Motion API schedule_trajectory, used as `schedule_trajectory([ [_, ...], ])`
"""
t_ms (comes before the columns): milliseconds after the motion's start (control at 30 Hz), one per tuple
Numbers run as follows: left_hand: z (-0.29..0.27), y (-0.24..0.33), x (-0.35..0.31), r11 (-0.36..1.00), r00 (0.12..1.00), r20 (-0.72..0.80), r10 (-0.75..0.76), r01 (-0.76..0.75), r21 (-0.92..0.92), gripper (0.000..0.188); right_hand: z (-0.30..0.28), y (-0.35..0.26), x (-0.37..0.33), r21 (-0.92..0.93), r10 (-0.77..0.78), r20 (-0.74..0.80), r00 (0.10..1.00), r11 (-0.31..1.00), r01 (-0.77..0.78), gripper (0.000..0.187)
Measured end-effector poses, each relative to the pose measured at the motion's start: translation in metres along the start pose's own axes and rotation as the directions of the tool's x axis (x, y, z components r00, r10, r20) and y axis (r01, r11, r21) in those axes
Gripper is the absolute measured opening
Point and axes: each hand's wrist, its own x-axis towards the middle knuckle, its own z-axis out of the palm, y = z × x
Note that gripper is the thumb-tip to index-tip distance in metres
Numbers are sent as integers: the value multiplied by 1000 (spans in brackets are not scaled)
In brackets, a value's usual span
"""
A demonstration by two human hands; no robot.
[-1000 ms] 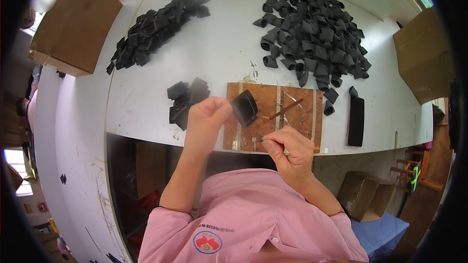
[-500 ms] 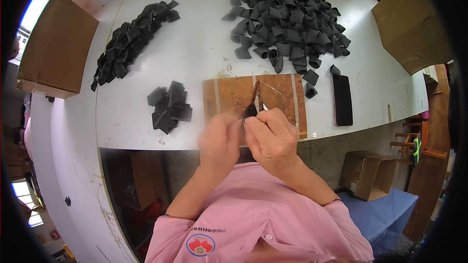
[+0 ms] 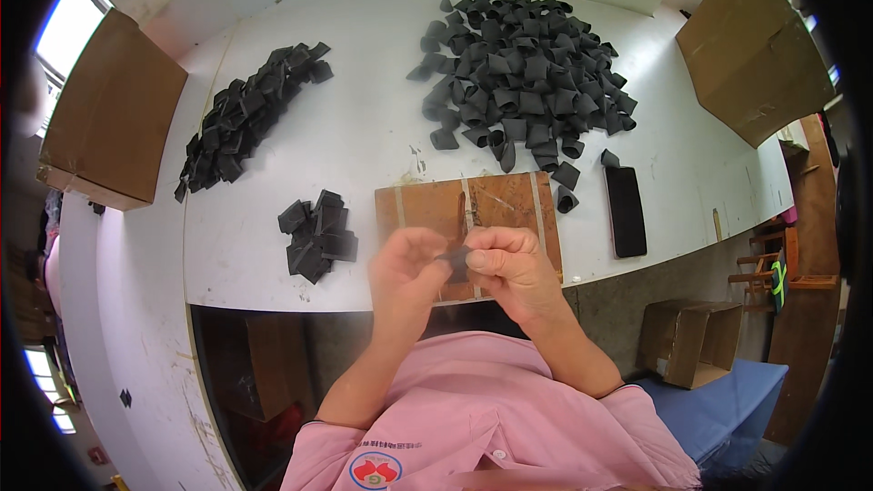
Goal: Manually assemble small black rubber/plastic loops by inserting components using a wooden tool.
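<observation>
Over the front part of a brown board (image 3: 509,200), my two hands meet at a small black fabric-like piece (image 3: 457,259). My left hand (image 3: 406,271), slightly blurred, pinches its left side. On its right side the thumb and fingers of my right hand (image 3: 516,275) are closed. A slim brown tool (image 3: 462,206) shows just beyond my fingers, above the board; its lower part is hidden, and whether it lies there or is held I cannot tell. Left of the board is a small pile of flat black pieces (image 3: 318,241).
A large heap of curled black pieces (image 3: 527,82) lies at the far middle. A long pile of flat black pieces (image 3: 245,109) is at the far left. A black phone (image 3: 625,212) rests right of the board. Cardboard boxes (image 3: 118,114) stand at both sides of the white table (image 3: 364,109).
The view has tilted, so the table things sit lower in the picture. The shiny part near my right fingers no longer shows. My hands have turned, with the black piece between both.
</observation>
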Motion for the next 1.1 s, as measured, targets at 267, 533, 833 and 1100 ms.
schedule_trajectory([
  [267,-3,18,25,966,958,-241,157,-200,-164,6,10,-28,-3,-346,-331,161,930,864,367,20],
  [533,15,23,4,994,997,81,9,0,-114,9,23,-20,8,-14,-224,150,963,973,229,18],
  [833,4,34,18,594,899,414,-142,412,-691,4,23,-27,5,-77,-88,193,977,992,105,21],
  [1100,-2,47,41,384,858,485,-171,511,-769,25,28,-58,35,-318,-58,206,977,940,123,25],
])
